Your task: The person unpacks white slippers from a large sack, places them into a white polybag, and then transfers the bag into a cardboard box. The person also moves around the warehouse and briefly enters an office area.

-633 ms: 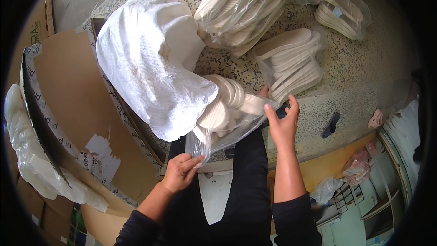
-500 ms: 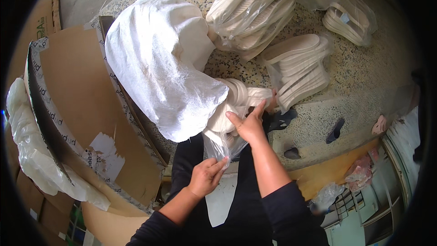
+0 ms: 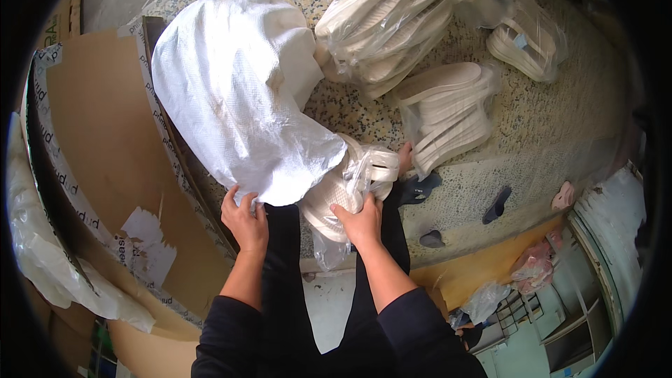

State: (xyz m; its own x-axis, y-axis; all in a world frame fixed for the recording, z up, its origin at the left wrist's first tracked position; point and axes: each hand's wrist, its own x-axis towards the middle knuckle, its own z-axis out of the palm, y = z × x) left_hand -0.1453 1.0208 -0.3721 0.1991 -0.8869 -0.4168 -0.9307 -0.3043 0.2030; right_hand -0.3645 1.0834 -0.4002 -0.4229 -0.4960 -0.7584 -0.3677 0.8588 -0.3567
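Observation:
My right hand (image 3: 361, 222) grips a clear plastic bag of cream shoe soles (image 3: 325, 204), thumb and fingers on its near right side. This bag lies at my knees, partly under the lower edge of a bulging white woven sack (image 3: 238, 91). Beside the sack's lower left edge is my left hand (image 3: 245, 220), its fingers bent but apart, with nothing seen in them. Its fingertips are at the sack's hem; whether they touch it I cannot tell.
More bagged cream soles (image 3: 385, 21) lie beyond the sack, with a smaller bagged stack (image 3: 448, 115) to the right and another bag (image 3: 528, 38) farther off. A cardboard box (image 3: 105, 140) stands at left. Dark slippers (image 3: 497, 204) rest on the speckled floor.
My left hand has let go of the bag's plastic end and moved left to the sack's edge. My right hand has shifted slightly left and down, with the bag.

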